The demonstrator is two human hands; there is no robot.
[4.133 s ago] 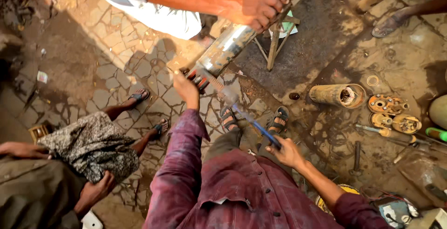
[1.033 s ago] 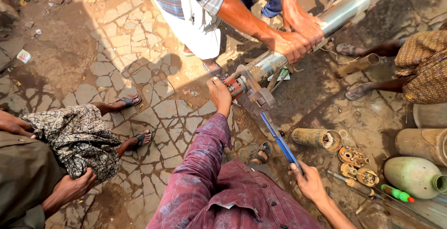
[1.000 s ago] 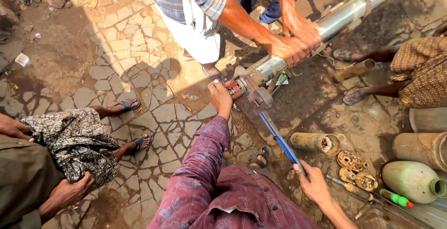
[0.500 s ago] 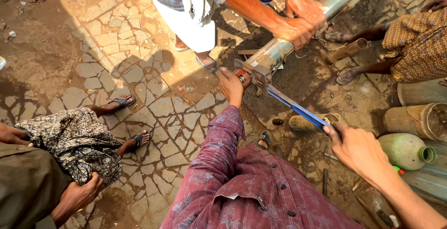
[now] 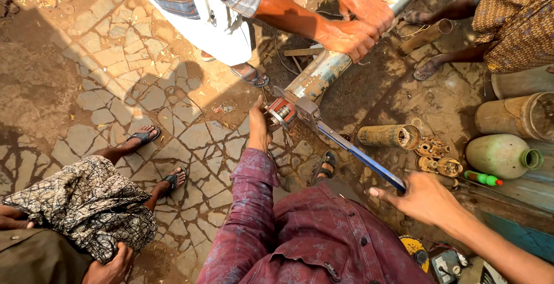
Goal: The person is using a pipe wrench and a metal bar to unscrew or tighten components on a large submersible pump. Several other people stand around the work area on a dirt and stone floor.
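One blue-handled pipe wrench [image 5: 340,145] bites the red-ringed end of a long, worn metal pipe [image 5: 323,76] held slantwise above the cracked stone floor [image 5: 115,76]. Its handle runs down to the right hand [image 5: 424,198], whose grip is loose, fingers spread against the handle's end. The left hand [image 5: 258,128] rests closed beside the wrench head, at the pipe end. Two hands of another person [image 5: 358,21] clasp the pipe higher up. Two rusty cylinders [image 5: 388,136] lie nearby.
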